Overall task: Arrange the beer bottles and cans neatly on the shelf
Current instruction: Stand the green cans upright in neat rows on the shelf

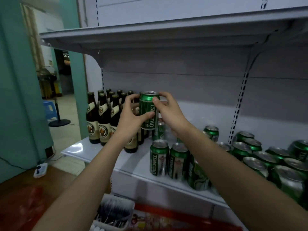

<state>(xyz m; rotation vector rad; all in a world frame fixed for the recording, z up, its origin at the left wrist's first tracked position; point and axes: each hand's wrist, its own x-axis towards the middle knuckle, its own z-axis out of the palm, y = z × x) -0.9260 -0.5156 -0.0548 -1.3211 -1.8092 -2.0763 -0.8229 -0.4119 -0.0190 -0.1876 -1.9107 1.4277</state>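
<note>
Both hands, left hand (133, 112) and right hand (168, 109), grip one upright Tsingtao can (148, 112), probably steadying it for placement beside the brown beer bottles (103, 117) on the shelf (133, 164).

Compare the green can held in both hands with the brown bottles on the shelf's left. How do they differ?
The held can is green metal; the brown bottles are dark glass with cream labels. The can is up off the shelf between left hand and right hand; the bottles stand in rows. Both are upright.

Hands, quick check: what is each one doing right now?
Left hand: grips the raised green can from its left side.
Right hand: grips the same can near its top.
</note>
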